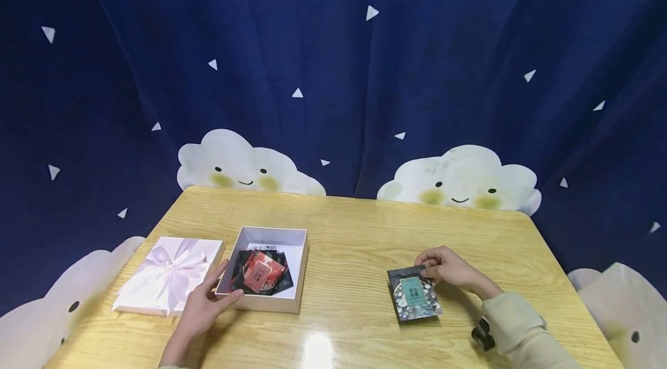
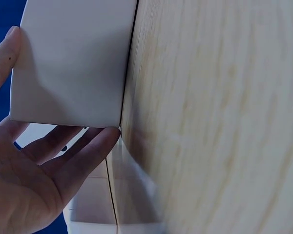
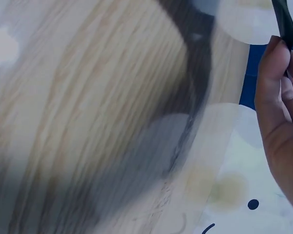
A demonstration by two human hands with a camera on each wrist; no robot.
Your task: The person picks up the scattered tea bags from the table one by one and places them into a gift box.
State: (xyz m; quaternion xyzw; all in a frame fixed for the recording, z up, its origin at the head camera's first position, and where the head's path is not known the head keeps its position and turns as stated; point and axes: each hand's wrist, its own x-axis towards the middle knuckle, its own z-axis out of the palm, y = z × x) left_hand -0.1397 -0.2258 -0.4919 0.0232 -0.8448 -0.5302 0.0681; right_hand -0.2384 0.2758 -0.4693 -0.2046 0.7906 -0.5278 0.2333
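At the left of the table stands an open white box. Inside lie several flat dark packets, with a red-printed packet on top. My left hand spans the box's near left corner. Seen from the left wrist, the thumb touches an edge of the box, and the nearly straight fingers rest against another side. My right hand pinches the upper right corner of a black packet with a green label and floral print. In the right wrist view only its dark edge shows, between thumb and fingers.
A pale lid with a ribbon bow lies left of the box, by the left hand. Light wood tabletop stretches between the two hands. A dark blue curtain with cloud figures hangs behind the far edge.
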